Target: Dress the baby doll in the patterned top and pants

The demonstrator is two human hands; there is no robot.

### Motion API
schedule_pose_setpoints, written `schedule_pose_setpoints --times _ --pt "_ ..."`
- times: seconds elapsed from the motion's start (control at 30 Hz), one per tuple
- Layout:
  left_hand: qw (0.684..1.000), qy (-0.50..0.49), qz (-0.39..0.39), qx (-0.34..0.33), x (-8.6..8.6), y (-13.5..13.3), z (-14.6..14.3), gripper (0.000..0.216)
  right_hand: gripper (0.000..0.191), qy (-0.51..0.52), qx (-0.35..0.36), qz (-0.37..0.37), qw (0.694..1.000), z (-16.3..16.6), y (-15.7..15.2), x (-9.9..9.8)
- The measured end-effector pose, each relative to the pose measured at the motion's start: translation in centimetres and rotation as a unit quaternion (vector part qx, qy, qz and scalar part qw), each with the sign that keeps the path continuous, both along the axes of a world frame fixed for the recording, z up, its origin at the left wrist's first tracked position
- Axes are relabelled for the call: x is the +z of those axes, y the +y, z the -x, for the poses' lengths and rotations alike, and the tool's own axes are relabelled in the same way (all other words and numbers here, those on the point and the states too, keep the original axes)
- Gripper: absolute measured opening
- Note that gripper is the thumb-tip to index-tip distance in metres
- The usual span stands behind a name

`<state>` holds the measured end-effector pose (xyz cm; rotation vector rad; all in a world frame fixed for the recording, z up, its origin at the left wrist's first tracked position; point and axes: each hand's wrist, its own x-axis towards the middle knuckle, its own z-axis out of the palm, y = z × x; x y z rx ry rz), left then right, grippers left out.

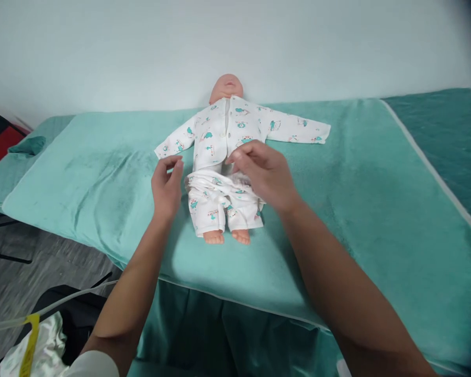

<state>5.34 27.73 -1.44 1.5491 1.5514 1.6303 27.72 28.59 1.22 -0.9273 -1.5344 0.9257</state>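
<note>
A baby doll lies on its back in a white printed pyjama top and matching trousers. The top's sleeves are spread to both sides. The trousers are bunched at the waist, and the doll's bare feet stick out below. My right hand is over the doll's belly, thumb and forefinger pinched at the lower front edge of the top. Beside the doll's hip on the left is my left hand, fingers curved, thumb a little apart, holding nothing.
A green cloth covers the table and hangs over its front edge. A white wall stands behind. At lower left are a dark chair, a pale tube with a yellow band, and crumpled white fabric.
</note>
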Motion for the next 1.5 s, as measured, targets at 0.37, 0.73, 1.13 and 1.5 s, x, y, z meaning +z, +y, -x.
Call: schedule_pose_setpoints --times 0.37,0.73,1.13,1.5 --pt "0.902 0.409 0.067 -0.121 2.3 3.1 -4.2 0.031 0.016 -0.4 -0.16 -0.136 0.892 -0.4 1.8 -2.5" --pt "0.998 -0.056 0.006 -0.014 0.5 4.3 -2.2 0.029 0.009 -0.263 -0.262 -0.078 0.925 -2.5 3.0 -1.7" --pt "0.959 0.131 0.13 0.214 -2.7 5.1 6.0 0.024 0.019 -0.457 -0.303 0.284 0.787 -14.4 2.3 -1.9" --pt "0.954 0.237 0.021 0.183 -3.6 8.0 5.8 0.006 0.015 -0.298 -0.28 -0.087 0.908 -7.0 4.6 -4.4"
